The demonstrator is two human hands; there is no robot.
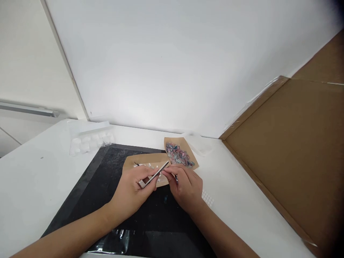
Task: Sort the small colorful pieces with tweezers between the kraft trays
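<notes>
Tweezers (154, 175) lay slantwise between both hands, above a brown card (142, 160) near the far edge of the black mat (107, 179). Left hand (134, 191) curled closed around the tweezers' rear end. Right hand (185, 186) had its fingertips pinched narrow at the tweezers' tip, possibly on a tiny piece, though it was too small to confirm.

1. The table (34, 179) is plain white.
2. The mat (102, 186) is black with faint pale scuffs.
3. The near paper sheet (139, 160) is tan brown, dotted with white bits.
4. The far paper sheet (188, 145) is tan brown; the small pieces (177, 154) heaped on it are pink and blue.
5. The tweezers (154, 175) are silver.
6. The cardboard (290, 150) at right is brown.
</notes>
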